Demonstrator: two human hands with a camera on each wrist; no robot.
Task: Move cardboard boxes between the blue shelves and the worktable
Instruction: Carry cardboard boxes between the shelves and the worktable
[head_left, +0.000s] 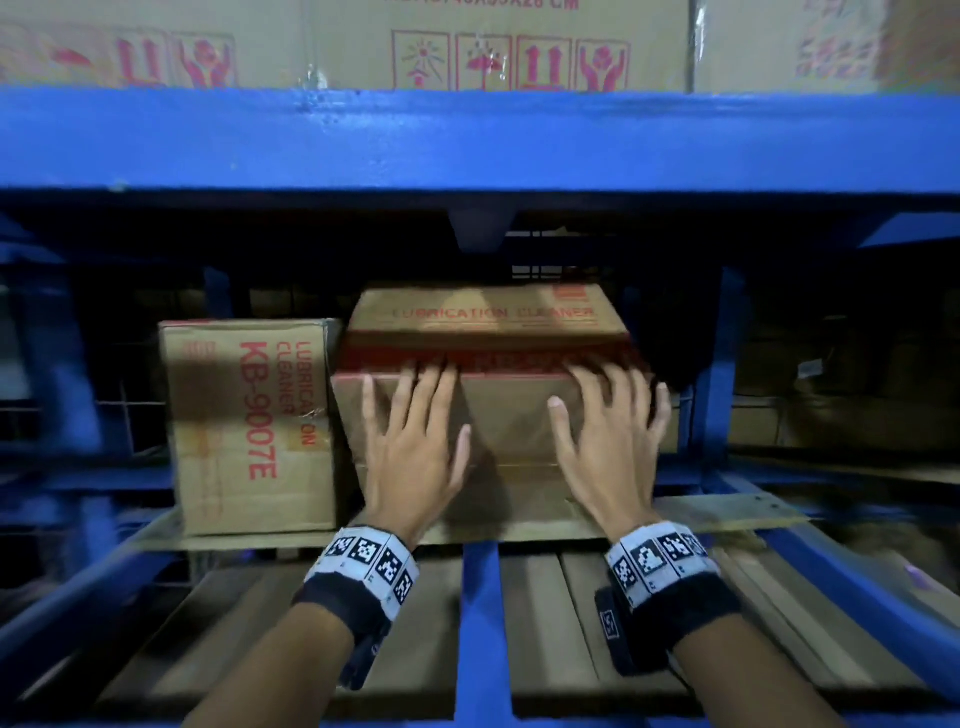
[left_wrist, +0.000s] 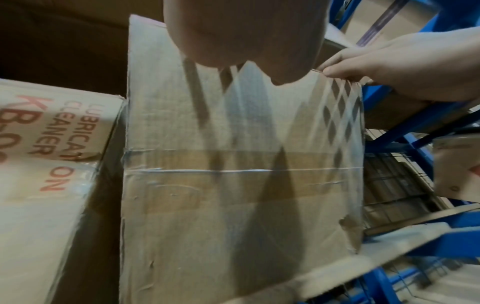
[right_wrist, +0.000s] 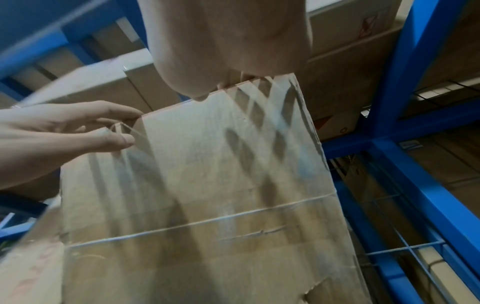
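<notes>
A cardboard box (head_left: 514, 421) printed LUBRICATION CLEANER, with a red band, stands on the blue shelf's lower level. Both my hands lie flat on its front face, fingers spread and straight. My left hand (head_left: 415, 431) covers the left half and my right hand (head_left: 608, 431) the right half, their blurred fingertips at the top front edge. The left wrist view shows the taped box front (left_wrist: 233, 164) under my left palm (left_wrist: 246, 37), with the right hand (left_wrist: 389, 67) at the top right corner. The right wrist view shows the same front (right_wrist: 207, 185), right palm (right_wrist: 228, 41) and left hand (right_wrist: 64, 131).
A second box marked KB-9007E (head_left: 249, 426) stands close against the left side. A thick blue beam (head_left: 467, 140) runs overhead, carrying large boxes (head_left: 519, 47). A blue upright (head_left: 719, 364) stands just right of the box. Wooden slats (head_left: 545, 613) and a cardboard sheet floor the shelf.
</notes>
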